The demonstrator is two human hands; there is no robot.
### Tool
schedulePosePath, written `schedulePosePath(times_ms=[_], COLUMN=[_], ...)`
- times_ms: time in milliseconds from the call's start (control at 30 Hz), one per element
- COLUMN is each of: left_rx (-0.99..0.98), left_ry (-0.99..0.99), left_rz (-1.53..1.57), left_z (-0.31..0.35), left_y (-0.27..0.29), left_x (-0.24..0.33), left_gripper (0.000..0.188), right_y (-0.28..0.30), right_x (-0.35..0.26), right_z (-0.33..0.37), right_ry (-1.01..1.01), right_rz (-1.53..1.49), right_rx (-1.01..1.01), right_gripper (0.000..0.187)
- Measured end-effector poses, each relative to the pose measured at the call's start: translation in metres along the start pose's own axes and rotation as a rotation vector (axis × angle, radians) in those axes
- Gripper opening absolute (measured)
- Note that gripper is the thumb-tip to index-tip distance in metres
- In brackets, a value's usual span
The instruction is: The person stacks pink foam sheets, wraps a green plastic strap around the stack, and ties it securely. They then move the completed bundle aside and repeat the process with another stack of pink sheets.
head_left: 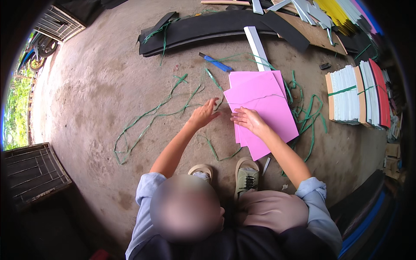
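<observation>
Concrete floor (95, 112); right hand (250, 120) at pink sheets (271, 113), lower ones mostly covered.

We see plain pink sheets (264, 117), green twine (212, 78), a blue knife (219, 63) with a dark tip, and black boards (203, 32). Our sleeves (149, 187) are light blue, our shoes (248, 182) green. A stack (344, 95) mixes white, tan and red; the floor (93, 102) is grey-brown, blotched darker.
</observation>
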State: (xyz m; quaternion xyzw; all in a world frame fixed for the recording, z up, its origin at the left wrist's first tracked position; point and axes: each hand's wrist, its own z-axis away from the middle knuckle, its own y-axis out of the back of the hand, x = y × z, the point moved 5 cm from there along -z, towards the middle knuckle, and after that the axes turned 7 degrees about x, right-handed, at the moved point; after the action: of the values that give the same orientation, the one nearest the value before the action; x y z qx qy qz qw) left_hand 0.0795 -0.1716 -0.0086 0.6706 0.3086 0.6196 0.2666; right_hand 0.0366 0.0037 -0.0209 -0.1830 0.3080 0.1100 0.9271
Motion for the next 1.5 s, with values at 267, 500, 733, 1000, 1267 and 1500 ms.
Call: schedulePosePath(times_ms=[267,500,733,1000,1267,1500], left_rx=[0.021,0.151,0.017,-0.329,-0.255,-0.181], left_ry=[-0.029,0.085,-0.085,-0.39,-0.393,-0.139], left_rz=[0.118,0.319,0.265,-0.022,-0.137,0.278], left_z=[0.014,-0.005,0.012,0.043,0.008,-0.051], left_y=[-0.004,-0.017,-0.01,0.022,0.024,0.03], left_x=[0.035,-0.002,0.045,0.053,0.053,0.115], left_gripper=[0.022,0.031,0.024,0.017,0.017,0.026], right_y=[-0.016,-0.021,-0.021,0.165,0.285,0.345], right_x=[0.022,0.028,0.023,-0.134,-0.204,-0.244], right_z=[0.014,0.012,0.021,0.056,0.112,0.16], right_ry=[-0.066,-0.034,-0.065,0.354,0.396,0.59], right_rz=[-0.082,-0.022,-0.251,-0.692,-0.619,-0.049], right_rx=[0.003,-0.023,0.004,0.268,0.4,0.72], right_gripper=[0.049,0.056,0.051,0.01,0.014,0.023])
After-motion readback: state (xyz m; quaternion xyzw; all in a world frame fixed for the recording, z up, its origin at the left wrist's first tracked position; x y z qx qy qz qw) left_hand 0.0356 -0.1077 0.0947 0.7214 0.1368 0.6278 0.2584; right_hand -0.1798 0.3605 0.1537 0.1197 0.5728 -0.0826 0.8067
